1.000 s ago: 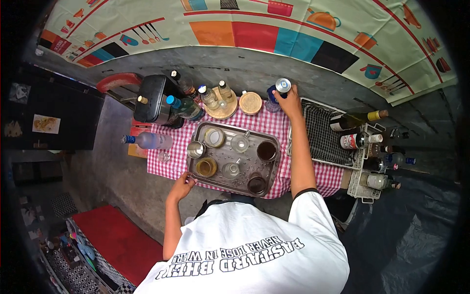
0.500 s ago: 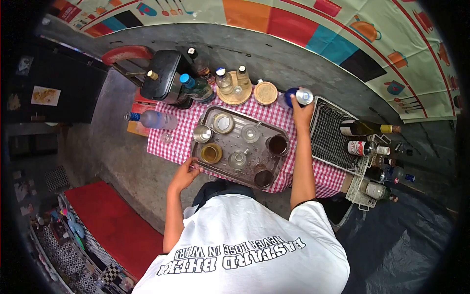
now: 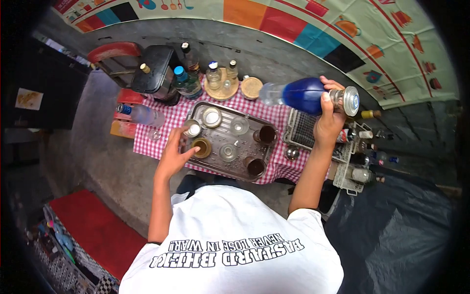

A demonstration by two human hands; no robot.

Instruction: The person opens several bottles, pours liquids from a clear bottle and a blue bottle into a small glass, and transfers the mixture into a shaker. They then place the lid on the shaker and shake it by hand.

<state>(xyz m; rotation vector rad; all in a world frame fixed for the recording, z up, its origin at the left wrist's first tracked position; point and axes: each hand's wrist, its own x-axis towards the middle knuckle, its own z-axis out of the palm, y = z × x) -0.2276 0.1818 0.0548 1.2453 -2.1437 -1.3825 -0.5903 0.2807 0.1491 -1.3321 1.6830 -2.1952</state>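
Observation:
My right hand (image 3: 330,115) is wrapped round the neck of a bottle with dark blue liquid (image 3: 303,95), lifted and tilted, its silver cap towards the right. Over the left edge of the brown tray (image 3: 227,171) is my left hand (image 3: 174,154), fingers apart, beside a metal cup (image 3: 193,128) and a glass of yellowish liquid (image 3: 201,147); whether it touches the cup is unclear. Also on the wet tray are a pale glass (image 3: 212,118), two clear glass cups (image 3: 239,125) and two cups of dark liquid (image 3: 255,166).
Bottles (image 3: 187,83) and a black bin (image 3: 155,73) stand behind the tray. A round wooden board (image 3: 223,90) holds small bottles. A wire basket (image 3: 299,128) and more bottles (image 3: 361,174) are at the right. A frosted bottle (image 3: 142,114) stands left.
The blue bottle has come up off the table and tipped in my right hand. My left hand has moved from the tray's edge to over the metal cup and yellowish glass, fingers spreading.

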